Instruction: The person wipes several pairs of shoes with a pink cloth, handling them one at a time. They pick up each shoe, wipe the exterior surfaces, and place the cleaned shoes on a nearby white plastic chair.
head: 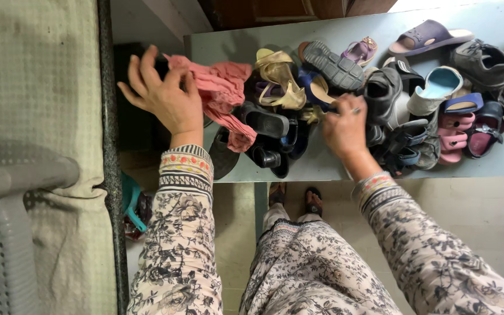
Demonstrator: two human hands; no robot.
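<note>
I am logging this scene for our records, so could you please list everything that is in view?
shelf: one, grey, across the top and middle, bearing the footwear
pile of shoes and sandals: many, mixed black, gold, purple, pink and grey, heaped on the shelf
purple slide sandal: one, upper right of the shelf
pink cloth: one, crumpled at the pile's left end
grey sneaker: one, far right
beige textured fabric: one, left side
grey plastic chair: one, lower left corner
left hand: open, fingers spread, resting on the pink cloth
right hand: ring on a finger, fingers curled into the pile on a dark shoe
</note>
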